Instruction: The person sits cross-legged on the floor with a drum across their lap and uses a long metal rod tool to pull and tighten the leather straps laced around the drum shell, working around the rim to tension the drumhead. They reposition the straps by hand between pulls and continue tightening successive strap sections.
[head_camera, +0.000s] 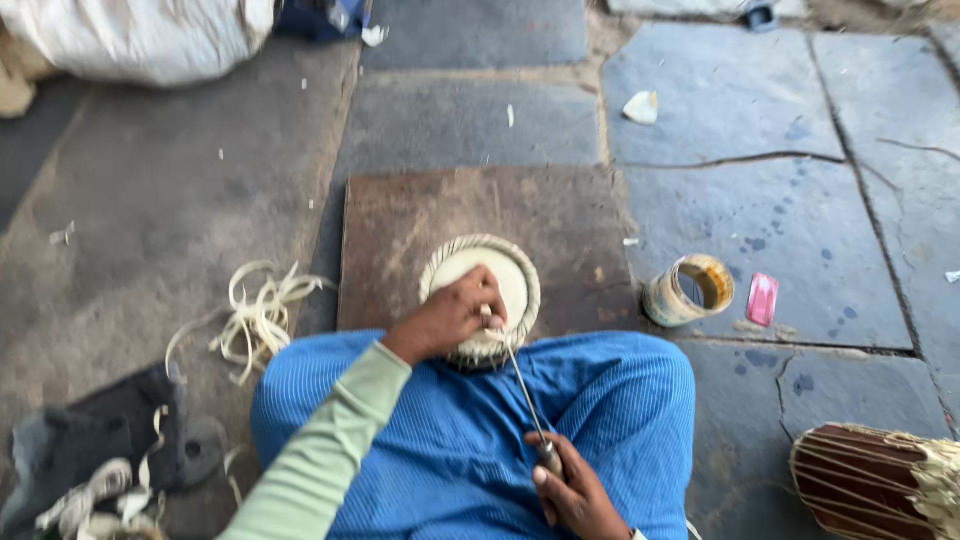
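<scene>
Gripping a round drum head (482, 297) on the lap.
Left hand (452, 315) clasping its rim; right hand (577, 492) closing fingers (545, 478) around a thin metal tool (524, 392).

Two hands are seen, the left hand (450, 315) and the right hand (575, 495). One drumhead (485, 290), one awl (522, 385) and one board (400, 230) are counted centrally. One tin (688, 292) and one pink packet (762, 299) are counted at three o'clock.

small flat pink packet (762, 299) on the stone floor, just right of a tipped tin (689, 291)
</scene>
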